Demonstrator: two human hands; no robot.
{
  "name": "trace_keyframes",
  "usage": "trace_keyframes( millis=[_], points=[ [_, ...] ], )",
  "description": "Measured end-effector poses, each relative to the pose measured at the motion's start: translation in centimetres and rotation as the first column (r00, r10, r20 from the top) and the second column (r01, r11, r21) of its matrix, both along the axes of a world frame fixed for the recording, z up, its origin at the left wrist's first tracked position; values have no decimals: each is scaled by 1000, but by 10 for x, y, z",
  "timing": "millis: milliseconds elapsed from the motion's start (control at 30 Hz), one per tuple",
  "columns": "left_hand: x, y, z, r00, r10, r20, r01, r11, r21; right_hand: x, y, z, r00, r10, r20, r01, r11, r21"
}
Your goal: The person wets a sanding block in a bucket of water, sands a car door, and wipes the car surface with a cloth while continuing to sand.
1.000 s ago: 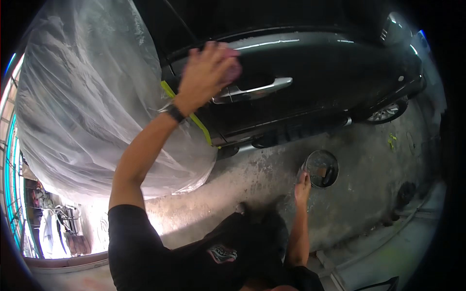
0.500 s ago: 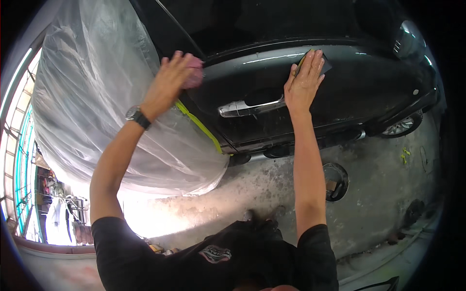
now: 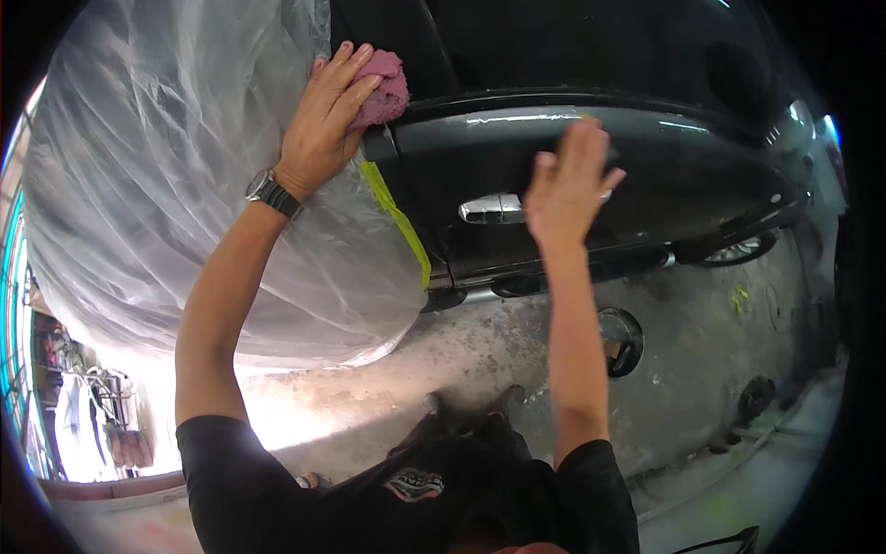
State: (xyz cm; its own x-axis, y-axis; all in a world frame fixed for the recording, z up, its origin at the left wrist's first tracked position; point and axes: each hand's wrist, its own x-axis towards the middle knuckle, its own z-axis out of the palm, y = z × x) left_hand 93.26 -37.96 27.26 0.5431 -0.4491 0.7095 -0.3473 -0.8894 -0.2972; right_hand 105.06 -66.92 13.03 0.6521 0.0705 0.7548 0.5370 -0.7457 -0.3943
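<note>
My left hand (image 3: 323, 120), with a watch on its wrist, is closed around a folded pink cloth (image 3: 383, 90). Hand and cloth are at the door's left edge, beside the plastic sheeting (image 3: 175, 175) draped over the car. Farther right, my right hand (image 3: 568, 189) is over the black car door (image 3: 683, 166), blurred by motion, its fingers stretched forward. Under it is a dark piece of sandpaper with a yellow edge (image 3: 587, 118), mostly hidden by the fingers. A chrome door handle (image 3: 489, 210) shows just left of that hand, its right part covered.
Yellow-green masking tape (image 3: 397, 222) runs down the sheeting's edge. A round black tub (image 3: 622, 342) stands on the concrete floor (image 3: 480, 337), right of my feet. A car wheel (image 3: 738, 249) is at the far right, with yellow scraps (image 3: 740, 297) on the floor nearby.
My left hand has moved farther away with the pink cloth, up past the door's upper left corner. My right hand has slid down the door toward the handle. The view has shifted slightly.
</note>
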Motion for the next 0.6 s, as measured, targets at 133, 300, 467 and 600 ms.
trace_keyframes(
  millis=[133,300,467,600],
  points=[
    [3,9,-8,999,-34,-4,34,999,-13,-93,104,9,885,465,3,-458,874,-159],
    [-1,8,-2,999,-20,-39,20,1000,6,-60,66,19,979,197,55,-186,970,-155],
    [5,8,-5,998,-48,-35,48,999,-25,-90,94,28,922,388,14,-374,899,-229],
    [2,13,-5,998,-63,-9,63,998,4,-48,42,25,876,480,43,-428,816,-389]
  ],
)
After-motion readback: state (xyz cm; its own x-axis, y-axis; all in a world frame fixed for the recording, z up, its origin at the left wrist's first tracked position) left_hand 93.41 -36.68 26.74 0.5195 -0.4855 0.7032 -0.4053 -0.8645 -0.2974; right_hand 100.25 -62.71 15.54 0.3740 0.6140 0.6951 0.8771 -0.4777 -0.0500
